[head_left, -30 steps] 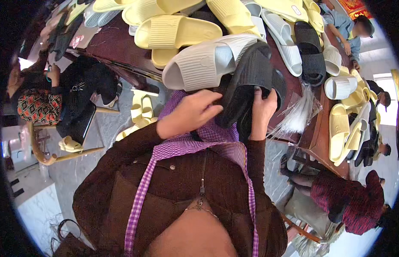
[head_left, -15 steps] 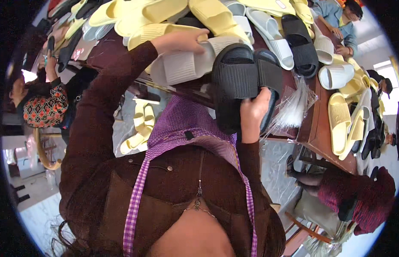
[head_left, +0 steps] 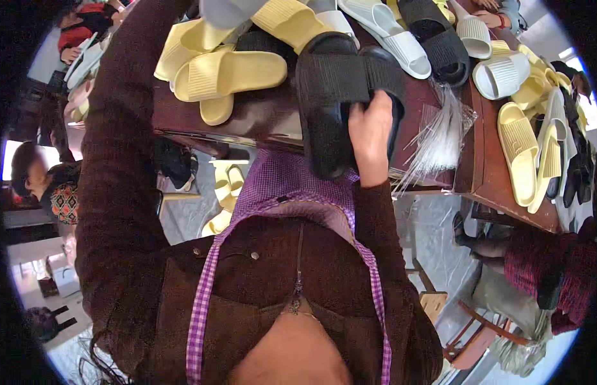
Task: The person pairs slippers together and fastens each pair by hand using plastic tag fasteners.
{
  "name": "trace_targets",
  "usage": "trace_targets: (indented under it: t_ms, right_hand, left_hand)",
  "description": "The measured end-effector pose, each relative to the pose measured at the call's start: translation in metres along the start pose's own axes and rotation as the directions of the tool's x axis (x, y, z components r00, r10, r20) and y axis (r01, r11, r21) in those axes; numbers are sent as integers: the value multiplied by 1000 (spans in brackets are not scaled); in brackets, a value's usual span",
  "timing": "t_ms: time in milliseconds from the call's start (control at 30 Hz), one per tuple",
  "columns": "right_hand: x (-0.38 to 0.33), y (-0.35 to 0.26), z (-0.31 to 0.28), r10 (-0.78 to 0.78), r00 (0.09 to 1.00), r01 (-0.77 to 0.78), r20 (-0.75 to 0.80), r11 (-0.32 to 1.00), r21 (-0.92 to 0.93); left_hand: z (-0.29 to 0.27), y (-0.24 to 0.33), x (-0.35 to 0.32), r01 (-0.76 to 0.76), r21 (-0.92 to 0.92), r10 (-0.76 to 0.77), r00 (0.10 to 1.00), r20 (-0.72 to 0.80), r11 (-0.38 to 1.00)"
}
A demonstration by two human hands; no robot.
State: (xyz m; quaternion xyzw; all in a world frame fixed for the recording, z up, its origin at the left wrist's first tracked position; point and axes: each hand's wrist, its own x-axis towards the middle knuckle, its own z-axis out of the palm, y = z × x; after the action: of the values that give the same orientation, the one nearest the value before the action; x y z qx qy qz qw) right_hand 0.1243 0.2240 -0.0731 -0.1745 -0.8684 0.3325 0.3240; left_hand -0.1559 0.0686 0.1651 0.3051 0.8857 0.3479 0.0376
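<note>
My right hand (head_left: 373, 131) grips a pair of black slide sandals at the table's near edge. The larger-looking black slide (head_left: 333, 109) stands tilted with its ribbed strap toward me, and the other black slide (head_left: 391, 80) lies against its right side. My left arm (head_left: 119, 128) stretches up past the top edge, so the left hand is out of the picture. Close to that arm a grey slide (head_left: 233, 10) shows blurred at the top. Below it, yellow slides (head_left: 231, 76) overlap on the dark red table (head_left: 266, 122).
A bundle of clear plastic strands (head_left: 439, 144) hangs over the table edge to the right. More yellow slides (head_left: 518, 154), white and black ones lie on the right-hand table. A chair (head_left: 484, 327) stands low right, beside a seated person. Other people are around the tables.
My left arm has reached farther away, and its hand has left the picture. The grey slides have gone from the near edge, uncovering table. My right hand keeps hold of the black slides, slightly higher.
</note>
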Motion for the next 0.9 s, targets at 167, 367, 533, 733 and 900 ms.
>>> trace_targets:
  t_ms: [167, 367, 533, 733, 900]
  right_hand:
    - [1, 3, 9, 52, 996, -54, 72, 998, 15]
    - [-28, 12, -35, -83, 996, 85, -21, 981, 174]
    - [-42, 12, -79, 106, 992, -121, 62, 937, 329]
    - [-81, 21, -106, 380, 542, -614, 750, 788, 44]
    - [-137, 23, -47, 109, 757, -362, 645, 891, 274]
  left_hand:
    - [60, -62, 57, -133, 654, 271, 956, -114, 745]
    - [70, -22, -18, -267, 548, 303, 953, 27, 793]
    - [98, -28, -78, -640, 245, 686, 673, -276, 728]
    - [160, -74, -181, -499, 166, 521, 842, -142, 851]
    - [185, -84, -154, 33, -405, 19, 992, 124, 914]
